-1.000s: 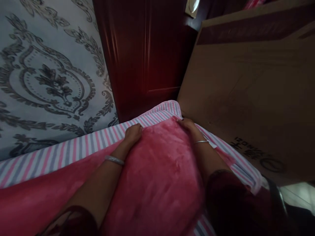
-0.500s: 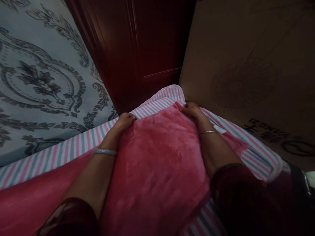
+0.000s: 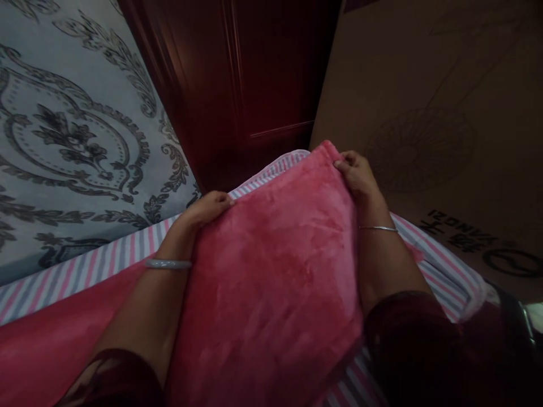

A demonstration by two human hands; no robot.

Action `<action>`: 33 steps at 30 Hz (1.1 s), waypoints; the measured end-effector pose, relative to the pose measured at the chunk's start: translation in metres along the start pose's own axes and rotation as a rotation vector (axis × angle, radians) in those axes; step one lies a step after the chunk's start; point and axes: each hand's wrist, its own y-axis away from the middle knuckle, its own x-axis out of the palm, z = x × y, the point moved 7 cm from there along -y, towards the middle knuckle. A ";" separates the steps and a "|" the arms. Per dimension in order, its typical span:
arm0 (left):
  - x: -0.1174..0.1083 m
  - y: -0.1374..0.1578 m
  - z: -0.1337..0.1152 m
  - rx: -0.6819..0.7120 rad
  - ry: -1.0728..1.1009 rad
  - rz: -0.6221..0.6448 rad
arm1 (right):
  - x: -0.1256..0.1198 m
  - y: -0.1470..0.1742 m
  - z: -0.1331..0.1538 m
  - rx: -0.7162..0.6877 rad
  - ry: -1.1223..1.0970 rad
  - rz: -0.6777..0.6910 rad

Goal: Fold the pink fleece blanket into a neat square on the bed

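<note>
A plush pink-red blanket (image 3: pixel 271 265) spreads between my forearms. My right hand (image 3: pixel 355 170) is closed on its far right corner, which is lifted off the surface below. My left hand (image 3: pixel 210 206) is closed on the blanket's far edge, lower and to the left. Under the blanket lies a striped sheet (image 3: pixel 123 249) in white, pink and grey, showing along the far left side and at the right. Folds hide the fingertips of my left hand in part.
A patterned wall covering (image 3: pixel 85 135) rises at the left. Behind the far edge stands a dark red panelled door or cabinet (image 3: pixel 271 68). A large printed cardboard box (image 3: pixel 416 113) is upright close to my right hand.
My right hand has raised the blanket's far corner and moved right and up with it. My left hand has shifted slightly left, still on the edge.
</note>
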 end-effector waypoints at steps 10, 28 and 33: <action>0.032 -0.019 0.023 -0.036 -0.251 -0.109 | 0.050 0.031 -0.017 0.066 0.390 0.048; 0.030 -0.021 0.027 -0.055 -0.342 -0.083 | 0.039 0.017 -0.049 0.217 0.555 0.448; 0.022 -0.014 0.023 -0.110 -0.439 -0.157 | 0.039 0.029 -0.051 0.304 0.179 0.385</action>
